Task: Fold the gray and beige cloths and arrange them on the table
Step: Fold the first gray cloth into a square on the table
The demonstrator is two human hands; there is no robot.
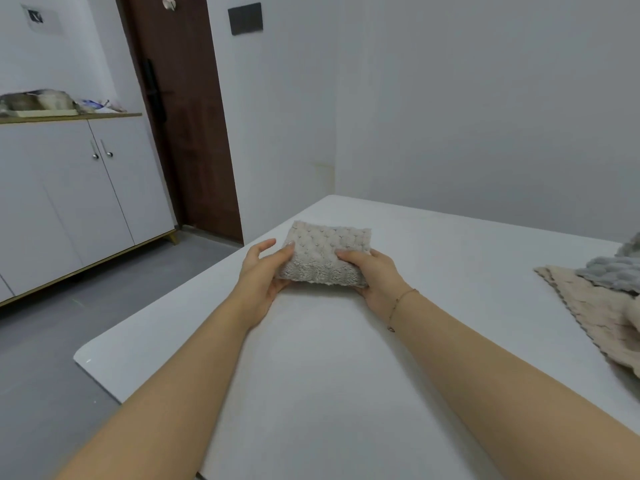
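Both hands — left hand [262, 271], right hand [372, 275] — grip folded cloth [325, 252], fingertips hidden beneath.

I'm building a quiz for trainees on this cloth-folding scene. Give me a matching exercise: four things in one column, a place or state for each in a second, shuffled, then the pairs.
Things:
1. folded cloth
2. gray cloth
3. beige cloth
4. bracelet

Places or states:
A. lies unfolded at the table's right edge
B. on the right wrist
C. held between left hand and right hand
D. bunched on top of another cloth

Pairs: 1-C, 2-D, 3-A, 4-B
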